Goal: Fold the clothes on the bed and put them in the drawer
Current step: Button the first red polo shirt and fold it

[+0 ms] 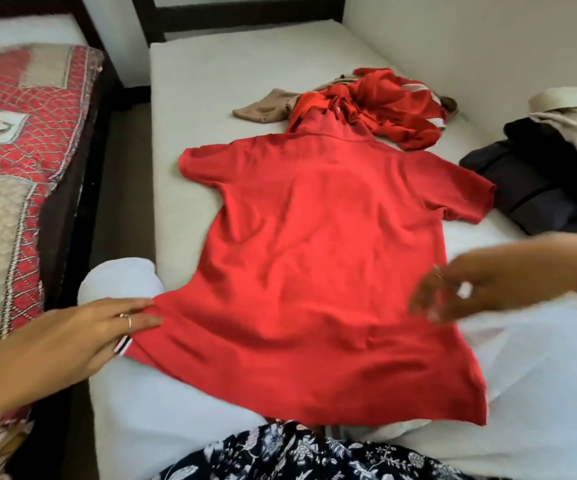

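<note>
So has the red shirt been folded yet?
No, the red shirt lies spread flat on the bed with both short sleeves out.

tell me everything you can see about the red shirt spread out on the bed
The red shirt is a short-sleeved top of matte, knit-looking fabric. It lies unfolded and mostly flat on the white mattress, collar end away from the camera, both sleeves spread out, hem nearest and draped over the person's lap. Mild wrinkles cross the body. The left hand touches its lower left corner, where a striped trim shows. The right hand, blurred, hovers over its right side. Its collar meets a crumpled red garment.
</note>
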Tool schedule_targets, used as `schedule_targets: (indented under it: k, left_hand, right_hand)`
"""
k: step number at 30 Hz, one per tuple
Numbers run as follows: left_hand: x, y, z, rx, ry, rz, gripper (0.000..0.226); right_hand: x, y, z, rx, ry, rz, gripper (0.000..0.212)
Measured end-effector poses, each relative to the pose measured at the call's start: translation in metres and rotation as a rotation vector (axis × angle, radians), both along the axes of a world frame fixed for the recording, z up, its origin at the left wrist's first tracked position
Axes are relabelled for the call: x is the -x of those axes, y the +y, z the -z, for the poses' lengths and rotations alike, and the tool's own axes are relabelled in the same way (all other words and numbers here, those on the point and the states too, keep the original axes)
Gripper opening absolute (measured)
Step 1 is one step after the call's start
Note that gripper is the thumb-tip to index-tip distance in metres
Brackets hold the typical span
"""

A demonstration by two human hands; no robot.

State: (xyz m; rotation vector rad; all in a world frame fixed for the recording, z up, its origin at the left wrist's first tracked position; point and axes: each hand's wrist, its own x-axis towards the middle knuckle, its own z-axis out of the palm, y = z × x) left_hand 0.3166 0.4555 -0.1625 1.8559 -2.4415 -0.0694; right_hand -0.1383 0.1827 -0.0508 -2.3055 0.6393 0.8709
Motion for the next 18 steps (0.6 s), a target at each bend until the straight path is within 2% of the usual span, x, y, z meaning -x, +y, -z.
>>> schedule_targets:
  k: [2, 5, 8, 11, 15, 18]
  left_hand:
    - [0.017, -0.002, -0.009, -0.052, 0.056, -0.131, 0.054]
    - [0.036, 0.002, -0.019, -0.078, 0.188, -0.240, 0.050]
    - [0.053, 0.006, -0.032, -0.195, 0.490, -0.339, 0.043]
    - [0.061, 0.010, -0.032, -0.286, 0.812, -0.441, 0.039]
    - [0.059, 0.022, -0.032, -0.358, 1.196, -0.518, 0.039]
    - [0.061, 0.022, -0.026, -0.249, 1.412, -0.679, 0.061]
  right_hand:
    - [-0.063, -0.001, 0.004, -0.059, -0.098, 0.076, 0.021]
    - [-0.149, -0.032, 0.039, 0.056, -0.168, 0.075, 0.021]
    - [-0.222, -0.055, 0.071, 0.177, -0.220, 0.051, 0.015]
    - [-0.286, -0.058, 0.094, 0.379, -0.308, 0.006, 0.033]
    - [-0.350, -0.061, 0.115, 0.460, -0.444, 0.056, 0.040]
    - [-0.386, -0.061, 0.139, 0.513, -0.363, -0.011, 0.047]
